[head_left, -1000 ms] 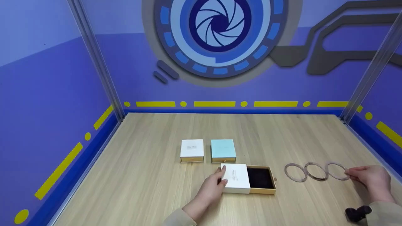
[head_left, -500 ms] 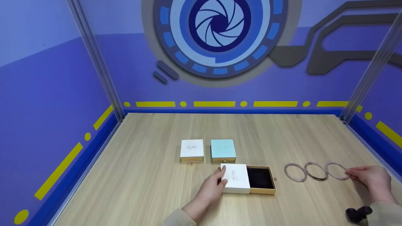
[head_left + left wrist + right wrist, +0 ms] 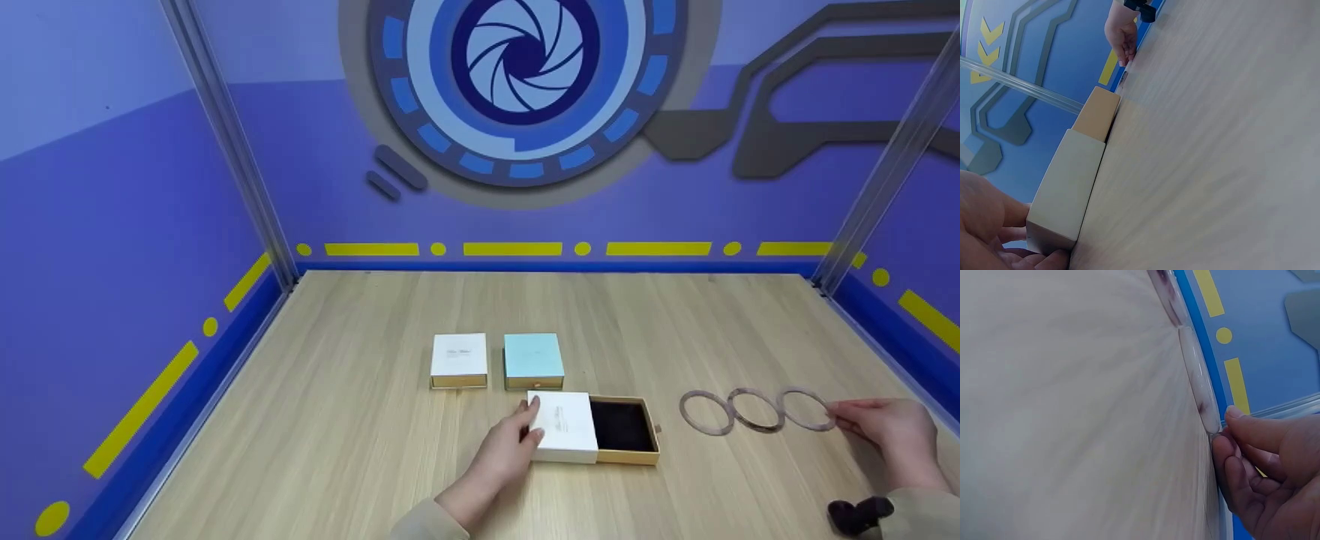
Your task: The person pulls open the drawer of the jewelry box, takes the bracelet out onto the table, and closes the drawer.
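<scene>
My left hand (image 3: 501,454) grips the left end of a white drawer box (image 3: 562,427), thumb on the near side and fingers at the far corner. Its gold-edged drawer is pulled partway out to the right, showing a black padded inside (image 3: 621,426) with nothing on it. Farther right, three bangles lie flat in a row, edge to edge. With thumb and fingertips, my right hand (image 3: 889,427) pinches the outer edge of the rightmost bangle (image 3: 1199,377), pale with a dark mark. The middle bangle (image 3: 765,428) has darker patches; the left bangle (image 3: 712,433) looks pale purple-grey.
Behind the drawer box stand two closed boxes, a white one (image 3: 459,356) and a light-blue one (image 3: 533,356). The wooden table (image 3: 337,450) runs back to blue patterned walls with metal posts (image 3: 247,172). A black device (image 3: 861,516) sits at my right wrist.
</scene>
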{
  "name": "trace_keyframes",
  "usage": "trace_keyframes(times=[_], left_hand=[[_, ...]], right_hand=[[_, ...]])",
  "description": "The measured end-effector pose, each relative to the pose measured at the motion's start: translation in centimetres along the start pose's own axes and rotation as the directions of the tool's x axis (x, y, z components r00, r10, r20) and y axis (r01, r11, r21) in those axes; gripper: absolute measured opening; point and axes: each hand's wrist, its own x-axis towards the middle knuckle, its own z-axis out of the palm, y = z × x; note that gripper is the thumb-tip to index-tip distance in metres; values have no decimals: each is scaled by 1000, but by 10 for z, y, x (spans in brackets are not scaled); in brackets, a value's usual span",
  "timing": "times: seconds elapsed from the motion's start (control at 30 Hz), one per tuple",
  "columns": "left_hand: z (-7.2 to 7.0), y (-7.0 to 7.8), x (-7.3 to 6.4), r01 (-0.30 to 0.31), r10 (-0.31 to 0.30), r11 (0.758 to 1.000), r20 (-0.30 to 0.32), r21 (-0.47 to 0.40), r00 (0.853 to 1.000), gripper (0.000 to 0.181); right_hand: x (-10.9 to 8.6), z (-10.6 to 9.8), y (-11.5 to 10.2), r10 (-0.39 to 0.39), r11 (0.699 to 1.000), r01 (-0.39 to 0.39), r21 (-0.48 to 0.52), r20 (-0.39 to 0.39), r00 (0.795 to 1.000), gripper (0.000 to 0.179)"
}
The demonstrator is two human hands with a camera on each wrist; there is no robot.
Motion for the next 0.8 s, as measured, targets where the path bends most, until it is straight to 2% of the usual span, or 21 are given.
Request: trace_keyframes(times=[0.33,0.57,0.67,0.8], left_hand=[[0,0,0,3,-3,1000,2,-11,1000,54],[0,0,0,-1,1,1000,-1,-11,1000,54],[0,0,-1,0,0,1000,-2,-12,1000,54],[0,0,-1,2,-2,1000,-3,-12,1000,54]], right_hand=[[2,3,1,13,1000,-13,11,-24,1000,28],[-14,5,-11,-41,998,40,-58,-21,999,37],[-22,6,-16,-76,994,76,-76,2,997,41],[-28,8,-22,-97,994,99,-43,57,994,43]])
